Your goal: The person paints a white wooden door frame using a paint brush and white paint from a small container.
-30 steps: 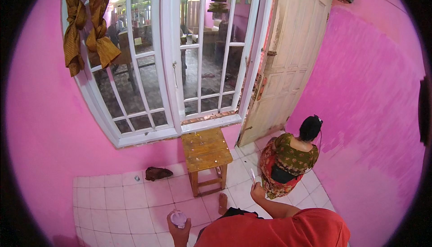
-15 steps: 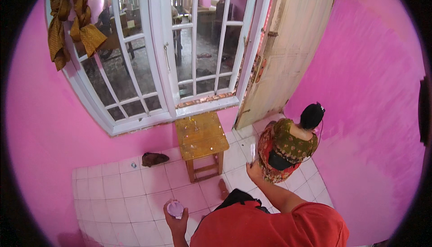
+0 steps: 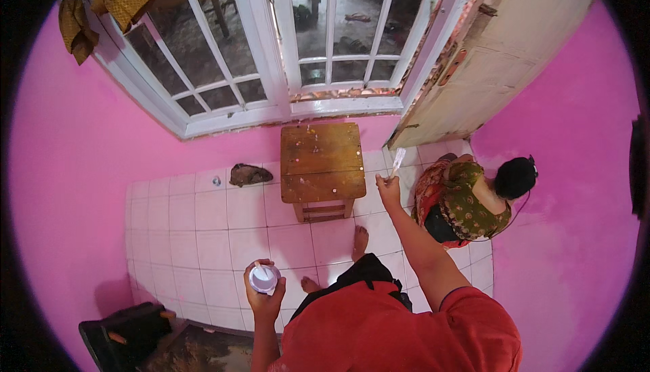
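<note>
My left hand (image 3: 263, 302) is closed around a small white cup (image 3: 265, 282) with pale lilac, paint-like contents. A short pale stick or streak shows at its rim. My right hand (image 3: 387, 190) reaches forward, closed on the handle of a paintbrush (image 3: 399, 160) whose whitish end points up and away. The brush is in the air near the foot of the door, between the stool and a crouching person. Both of my forearms come in beside my red shirt.
A paint-spotted wooden stool (image 3: 322, 162) stands before the white-framed window (image 3: 277, 94). A worn door (image 3: 474, 81) is at the right, with a crouching person (image 3: 467, 199) below it. A dark cloth-like heap (image 3: 250, 174) lies on the tiles; black-topped furniture (image 3: 125, 335) stands lower left.
My view has tilted down, so the window sits higher and my feet and the lower-left furniture show. The cup's open top now faces me more. Both hands keep their holds.
</note>
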A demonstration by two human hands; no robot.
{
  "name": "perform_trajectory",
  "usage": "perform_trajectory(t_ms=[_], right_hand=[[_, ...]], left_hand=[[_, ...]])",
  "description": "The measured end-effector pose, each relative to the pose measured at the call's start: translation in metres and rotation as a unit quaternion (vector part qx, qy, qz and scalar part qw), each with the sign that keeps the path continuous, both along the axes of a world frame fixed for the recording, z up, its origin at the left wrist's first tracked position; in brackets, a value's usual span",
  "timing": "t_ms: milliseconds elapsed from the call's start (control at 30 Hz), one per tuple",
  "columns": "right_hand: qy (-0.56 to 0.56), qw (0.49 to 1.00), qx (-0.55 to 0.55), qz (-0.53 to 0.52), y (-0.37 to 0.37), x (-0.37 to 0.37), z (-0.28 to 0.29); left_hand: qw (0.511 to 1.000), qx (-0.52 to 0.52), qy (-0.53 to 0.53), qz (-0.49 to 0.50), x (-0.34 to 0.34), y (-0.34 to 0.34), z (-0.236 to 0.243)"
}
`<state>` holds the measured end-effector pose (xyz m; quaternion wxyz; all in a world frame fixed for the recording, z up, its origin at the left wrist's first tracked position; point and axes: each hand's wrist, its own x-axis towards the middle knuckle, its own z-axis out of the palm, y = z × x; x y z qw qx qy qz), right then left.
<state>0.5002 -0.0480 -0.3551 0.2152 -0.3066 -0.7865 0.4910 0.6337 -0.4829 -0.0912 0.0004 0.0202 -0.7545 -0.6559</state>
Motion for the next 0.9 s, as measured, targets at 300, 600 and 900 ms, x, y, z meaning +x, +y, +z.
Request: perform_trajectory(t_ms=[300,600,900], right_hand=[[-0.056,0.982,-0.178,0.014,0.021,-0.097,-0.032],[-0.012,0.875,-0.475,0.097,0.011,-0.142,-0.014],[-0.075,0.882,-0.465,0.026,0.006,-0.152,-0.021]], left_hand=[[0.997,-0.011,-0.018,0.069,-0.048,0.082,0.010],[0.993,-0.035,0.011,0.109,-0.097,0.132,0.000],[0.986,-0.036,0.026,0.158,-0.114,0.154,-0.004]])
